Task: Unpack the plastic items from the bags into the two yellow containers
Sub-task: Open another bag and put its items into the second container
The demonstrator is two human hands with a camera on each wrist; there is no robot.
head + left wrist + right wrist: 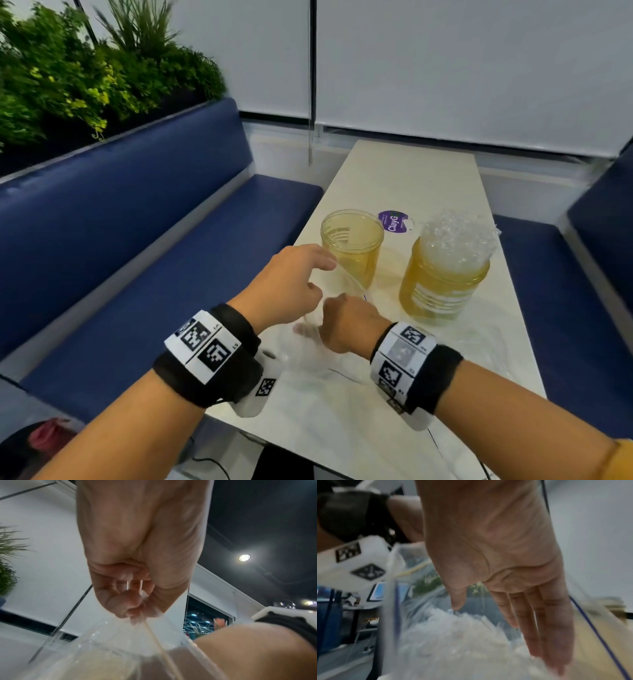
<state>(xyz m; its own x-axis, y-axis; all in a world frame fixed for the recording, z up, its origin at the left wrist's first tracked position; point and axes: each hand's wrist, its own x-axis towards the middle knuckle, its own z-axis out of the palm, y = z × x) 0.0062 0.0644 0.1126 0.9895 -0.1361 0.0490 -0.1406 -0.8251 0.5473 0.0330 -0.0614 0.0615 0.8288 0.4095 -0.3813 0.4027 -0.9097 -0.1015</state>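
Hands at work over a clear plastic bag on the pale table: your left hand pinches the bag's upper edge, fingers curled tight on the film as the left wrist view shows, holding the mouth up and open, while your right hand reaches down inside with fingers straight and together, closed on nothing. In the right wrist view those fingertips touch a heap of small clear plastic items at the bottom of the bag; the picture is blurred, so the shape of each piece cannot be told. Just beyond your hands stand the two yellow containers: the left container looks empty or nearly so, and the right container is packed, with crinkled clear plastic mounded above its rim. A purple round lid lies on the table behind them. Judging by their look, the pieces are very light, thin and slick, likely to slide out of a loose grasp and to cling to the film or scatter. You would do best to scoop a handful from underneath with cupped fingers, not pinch at single pieces. The bag itself is limp and will collapse unless you keep hold near its rim. The empty left container looks like the sensible place for this load, since the right one appears to have no room left.
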